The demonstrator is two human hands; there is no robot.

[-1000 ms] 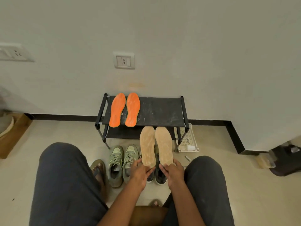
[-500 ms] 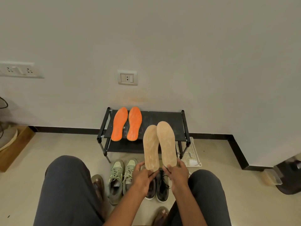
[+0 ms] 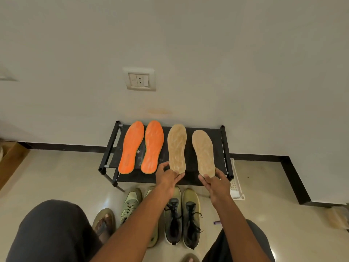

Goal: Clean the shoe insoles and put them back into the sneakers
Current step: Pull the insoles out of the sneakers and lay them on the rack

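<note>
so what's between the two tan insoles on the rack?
Head view: nothing but bare black rack top between the left tan insole and right tan insole; they lie apart.

Two orange insoles [image 3: 141, 147] on rack's [image 3: 224, 148] left half. Left hand [image 3: 166, 176] pinches a tan insole [image 3: 177, 148] heel; right hand [image 3: 217, 183] another [image 3: 203, 153]. Dark sneakers [image 3: 181, 218] on floor below.

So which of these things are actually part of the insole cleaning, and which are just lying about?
Part of the job:
- two tan insoles, one held at the heel in each hand: left hand, right hand
- two orange insoles on the black rack
- dark sneakers
- green sneakers

Just lying about:
- white basket
- wall socket
- small purple object on the floor
</note>
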